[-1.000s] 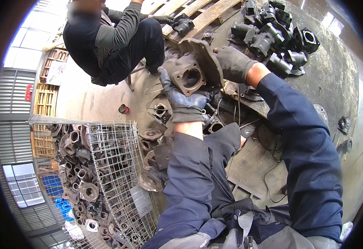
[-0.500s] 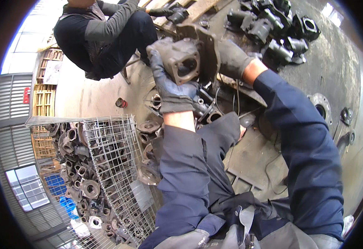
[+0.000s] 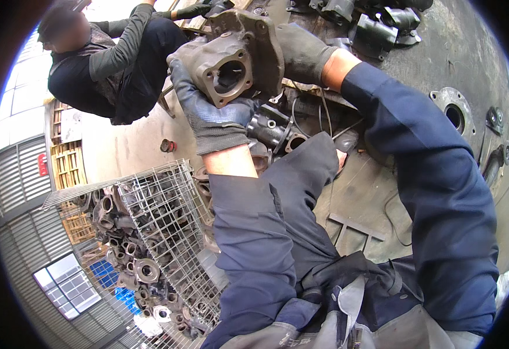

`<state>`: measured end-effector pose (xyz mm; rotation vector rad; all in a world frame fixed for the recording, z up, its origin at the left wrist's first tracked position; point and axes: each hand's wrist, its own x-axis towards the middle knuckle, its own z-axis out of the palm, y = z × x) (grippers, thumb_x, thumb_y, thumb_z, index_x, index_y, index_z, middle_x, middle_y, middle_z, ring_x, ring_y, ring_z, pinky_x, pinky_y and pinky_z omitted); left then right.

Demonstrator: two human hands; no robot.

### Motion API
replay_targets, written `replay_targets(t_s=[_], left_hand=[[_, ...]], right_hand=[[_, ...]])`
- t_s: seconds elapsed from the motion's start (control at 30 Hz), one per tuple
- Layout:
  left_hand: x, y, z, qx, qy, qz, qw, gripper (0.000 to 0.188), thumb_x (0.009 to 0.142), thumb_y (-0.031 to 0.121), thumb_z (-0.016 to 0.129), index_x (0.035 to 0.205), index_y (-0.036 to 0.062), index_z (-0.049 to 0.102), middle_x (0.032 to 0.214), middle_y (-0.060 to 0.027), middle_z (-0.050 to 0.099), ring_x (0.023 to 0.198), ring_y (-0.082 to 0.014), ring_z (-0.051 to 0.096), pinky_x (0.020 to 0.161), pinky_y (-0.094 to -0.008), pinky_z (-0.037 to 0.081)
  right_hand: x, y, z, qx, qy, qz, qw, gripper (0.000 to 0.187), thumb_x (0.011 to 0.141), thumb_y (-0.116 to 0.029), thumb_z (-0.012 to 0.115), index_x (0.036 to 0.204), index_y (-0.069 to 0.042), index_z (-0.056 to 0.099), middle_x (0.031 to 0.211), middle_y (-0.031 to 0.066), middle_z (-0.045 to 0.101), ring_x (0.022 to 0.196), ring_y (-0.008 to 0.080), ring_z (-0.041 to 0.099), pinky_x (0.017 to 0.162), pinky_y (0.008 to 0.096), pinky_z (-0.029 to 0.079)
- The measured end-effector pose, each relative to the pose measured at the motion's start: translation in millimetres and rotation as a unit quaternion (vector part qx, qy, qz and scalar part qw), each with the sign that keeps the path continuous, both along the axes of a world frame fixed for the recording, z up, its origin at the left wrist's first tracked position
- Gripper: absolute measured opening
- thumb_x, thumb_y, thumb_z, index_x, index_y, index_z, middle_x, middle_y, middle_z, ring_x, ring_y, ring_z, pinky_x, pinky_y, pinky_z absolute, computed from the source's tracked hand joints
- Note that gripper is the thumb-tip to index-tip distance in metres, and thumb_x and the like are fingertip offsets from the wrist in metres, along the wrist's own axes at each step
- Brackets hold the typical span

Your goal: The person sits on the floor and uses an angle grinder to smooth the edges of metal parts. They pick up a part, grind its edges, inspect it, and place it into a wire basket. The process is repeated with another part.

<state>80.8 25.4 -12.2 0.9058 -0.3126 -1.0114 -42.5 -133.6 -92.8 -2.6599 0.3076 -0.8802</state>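
Note:
A grey-brown cast metal housing (image 3: pixel 209 65) is held up in front of me between both hands. It has a square flange with a round bore on the near side and a wide plate-like flange on its right. Gloved in grey-blue, my left hand (image 3: pixel 210 116) wraps the housing from below and left. My right hand (image 3: pixel 305 55), in a dark glove, grips the edge of the wide flange; its fingertips are partly hidden behind the plate. Below the housing, a black casting (image 3: pixel 270 129) lies by my knee.
Left, a wire mesh cage (image 3: pixel 164 203) holds many rough castings. Several black housings (image 3: pixel 376 35) stand at the far right. A round flange (image 3: pixel 453 113) lies on the right. Another person (image 3: pixel 114 64) crouches at the far left, a gloved hand on a dark part. A cable loops near my legs.
The housing and both hands have shifted left and slightly up in the view. The surroundings have shifted too, and more of the other person shows. Both hands keep their hold.

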Motion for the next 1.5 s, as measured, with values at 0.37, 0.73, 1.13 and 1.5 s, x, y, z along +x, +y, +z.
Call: replay_targets(t_s=[0.37,0.73,1.13,1.5], left_hand=[[-7,-10,-1,0.01,0.021,0.0,1.0,0.072,0.102,0.071,0.057,0.151,0.017,0.055,0.15,-0.0179,0.06,0.137,-0.0417,0.059,0.115,-0.0681,0.05],[-5,-3,6,0.027,0.069,-0.073,0.995,0.075,0.101,0.076,0.051,0.152,0.0219,0.057,0.155,-0.0138,0.058,0.144,-0.0421,0.052,0.116,-0.0774,0.038],[-5,-13,-15,0.053,-0.084,-0.017,0.995,0.078,0.105,0.069,0.052,0.153,0.0067,0.053,0.148,-0.0213,0.062,0.132,-0.0418,0.064,0.111,-0.0616,0.054],[-24,-9,-9,0.044,0.044,-0.034,0.997,0.072,0.103,0.068,0.055,0.149,0.0134,0.059,0.144,-0.0144,0.067,0.134,-0.0379,0.062,0.113,-0.0632,0.05]], right_hand=[[-3,-9,-17,0.002,-0.007,-0.001,1.0,0.025,0.092,-0.023,0.072,0.108,-0.004,0.076,0.107,0.0223,0.076,0.098,0.0421,0.076,0.085,0.0498,0.061],[-2,-6,-28,0.025,-0.008,0.0,1.0,0.025,0.091,-0.025,0.073,0.106,-0.006,0.076,0.105,0.0228,0.077,0.097,0.0424,0.076,0.083,0.0495,0.062],[7,-15,-33,0.067,-0.097,0.065,0.991,0.03,0.089,-0.032,0.075,0.101,-0.004,0.078,0.097,0.0238,0.077,0.095,0.0438,0.075,0.083,0.0489,0.06],[-1,-26,-47,0.06,-0.124,0.073,0.988,0.031,0.085,-0.034,0.079,0.099,-0.006,0.076,0.089,0.0195,0.075,0.084,0.0425,0.074,0.074,0.0492,0.059]])
